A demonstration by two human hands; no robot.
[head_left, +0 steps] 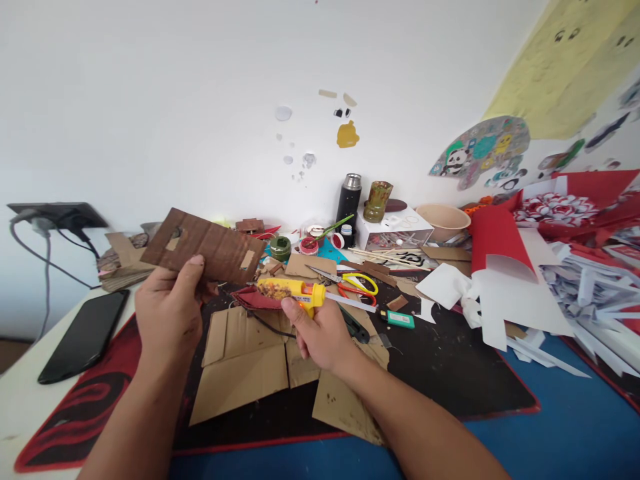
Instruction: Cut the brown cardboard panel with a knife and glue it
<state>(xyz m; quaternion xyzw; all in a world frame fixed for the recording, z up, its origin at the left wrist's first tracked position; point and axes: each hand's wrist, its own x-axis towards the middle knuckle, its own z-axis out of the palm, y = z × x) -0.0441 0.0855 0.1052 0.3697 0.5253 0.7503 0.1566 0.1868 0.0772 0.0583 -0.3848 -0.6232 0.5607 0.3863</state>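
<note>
Gripping: left hand [167, 310] clamps brown card panel [204, 248]; right hand [320, 333] clasps yellow glue gun [290, 291], nozzle at nine o'clock, just below panel.

A: What carries everything?

B: A table [575, 433] with a blue top, white at its left edge, overlaid by a black mat [450, 373] with a red border.

A: And directly on it?

B: A phone [83, 337] at left; flattened cardboard [240, 367] mid-mat; scissors [350, 283], a green lighter [400, 319], white paper [495, 293], a flask [349, 199], a bowl [443, 220], and what may be paint pots [280, 247] toward the wall.
</note>
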